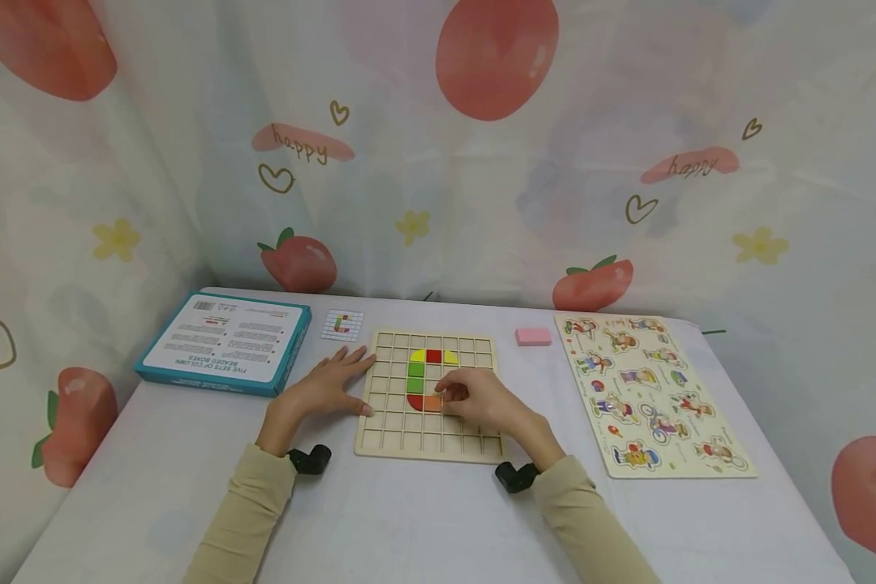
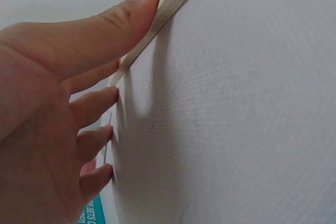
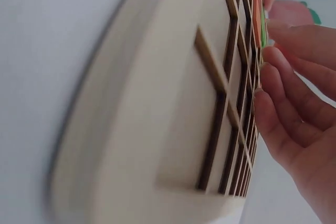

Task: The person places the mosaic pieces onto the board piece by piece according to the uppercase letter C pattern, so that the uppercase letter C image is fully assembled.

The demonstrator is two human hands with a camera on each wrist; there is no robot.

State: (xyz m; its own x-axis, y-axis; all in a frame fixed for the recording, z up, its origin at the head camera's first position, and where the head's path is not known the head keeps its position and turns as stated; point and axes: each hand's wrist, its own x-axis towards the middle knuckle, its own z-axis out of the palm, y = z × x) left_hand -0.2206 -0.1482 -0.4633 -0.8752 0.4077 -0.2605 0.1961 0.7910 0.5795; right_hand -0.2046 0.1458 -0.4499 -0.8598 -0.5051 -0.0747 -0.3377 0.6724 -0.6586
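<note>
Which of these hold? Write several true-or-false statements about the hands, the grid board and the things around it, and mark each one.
1. The left hand lies flat against the left edge of the grid board. True.
2. The right hand rests on the cartoon puzzle board. False: its fingers are at an orange tile in the grid board.
3. The pink block lies on the table between the two boards. True.
4. The blue box stands to the right of the grid board. False: it lies to the left.
5. The coloured tiles fill the whole grid. False: only a few cells near the middle are filled.
</note>
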